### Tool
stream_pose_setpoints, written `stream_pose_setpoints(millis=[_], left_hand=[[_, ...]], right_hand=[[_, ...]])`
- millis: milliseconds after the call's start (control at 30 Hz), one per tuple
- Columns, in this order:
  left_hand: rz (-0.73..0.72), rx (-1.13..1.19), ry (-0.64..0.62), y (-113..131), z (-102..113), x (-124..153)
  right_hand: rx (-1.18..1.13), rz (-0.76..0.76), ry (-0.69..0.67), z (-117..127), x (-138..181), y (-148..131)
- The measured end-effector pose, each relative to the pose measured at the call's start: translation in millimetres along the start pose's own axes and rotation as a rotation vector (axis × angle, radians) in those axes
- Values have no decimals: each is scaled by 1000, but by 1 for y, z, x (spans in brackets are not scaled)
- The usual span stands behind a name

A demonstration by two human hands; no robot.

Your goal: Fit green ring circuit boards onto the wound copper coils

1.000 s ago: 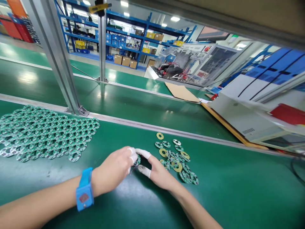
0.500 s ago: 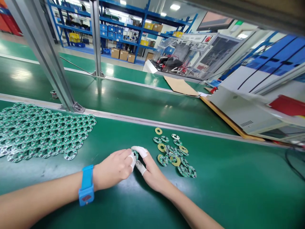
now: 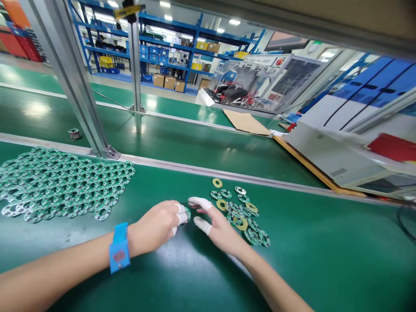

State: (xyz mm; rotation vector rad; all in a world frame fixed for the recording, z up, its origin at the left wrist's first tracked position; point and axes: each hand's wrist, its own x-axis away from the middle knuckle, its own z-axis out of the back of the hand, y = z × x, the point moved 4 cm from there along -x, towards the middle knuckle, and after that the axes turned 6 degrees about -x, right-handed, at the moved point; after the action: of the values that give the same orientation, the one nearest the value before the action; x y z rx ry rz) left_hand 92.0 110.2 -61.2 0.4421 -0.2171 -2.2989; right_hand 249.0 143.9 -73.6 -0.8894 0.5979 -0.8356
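My left hand (image 3: pixel 159 225), with white finger cots and a blue wrist strap (image 3: pixel 119 249), pinches a ring-shaped green circuit board (image 3: pixel 187 215), whose right edge shows past the fingertips. Just to its right, my right hand (image 3: pixel 217 223) is apart from the board, thumb and fingers spread with nothing between them; it wears white finger cots too. Beyond the right hand lies a loose heap of ring-shaped circuit boards (image 3: pixel 254 236), some showing a yellow underside. At the left, many such boards are laid in close rows (image 3: pixel 65 186), overlapping or touching.
A metal rail (image 3: pixel 182 167) borders the green bench top (image 3: pixel 312 251) at the back, with an upright aluminium post (image 3: pixel 78 86) on the left. Behind the rail lie a small coil-like part (image 3: pixel 74 134) and a sheet of cardboard (image 3: pixel 247 122). A grey metal case (image 3: pixel 328 151) stands at the right.
My right hand has moved off the circuit board to the right, and its fingers have opened. My left hand keeps hold of the board. The view has tilted slightly.
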Motion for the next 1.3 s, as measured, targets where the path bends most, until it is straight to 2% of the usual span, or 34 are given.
stream_pose_setpoints(millis=[67,133,167,267,333,367,433,467,600,667,800,967,1133,1300], left_hand=[[156,206,90,-12,8,0],[274,352,113,-20,10,0],[306,404,85,-22,9,0],[345,486,-14,-21,-1,0],[359,495,-23,-20,-7,0],[366,492,-13,-20,-9,-1],[375,485,11,-20,-12,-2],[376,480,27,-21,-14,-3],[365,443,88,-19,-16,-5],[354,423,105,-16,-16,-5],[325,396,99,-8,-17,-4],[289,344,67,-4,-20,-4],[254,276,56,-1,-22,-6],[258,232,35,0,-22,-7]], right_hand=[[-1,-48,24,18,-3,-5],[7,-65,-64,25,-3,-18],[7,-62,-173,22,0,-26],[32,6,-620,-3,21,-51],[102,90,-787,-20,36,-62],[139,125,-811,-26,41,-64],[166,125,-761,-30,42,-63],[157,90,-683,-29,37,-60],[187,-56,-110,-6,10,-41],[267,-82,76,-1,1,-33],[449,-120,83,-10,-2,-24],[618,-85,53,-15,3,-28],[622,-97,-25,-15,3,-27],[573,-18,1,-15,3,-25]])
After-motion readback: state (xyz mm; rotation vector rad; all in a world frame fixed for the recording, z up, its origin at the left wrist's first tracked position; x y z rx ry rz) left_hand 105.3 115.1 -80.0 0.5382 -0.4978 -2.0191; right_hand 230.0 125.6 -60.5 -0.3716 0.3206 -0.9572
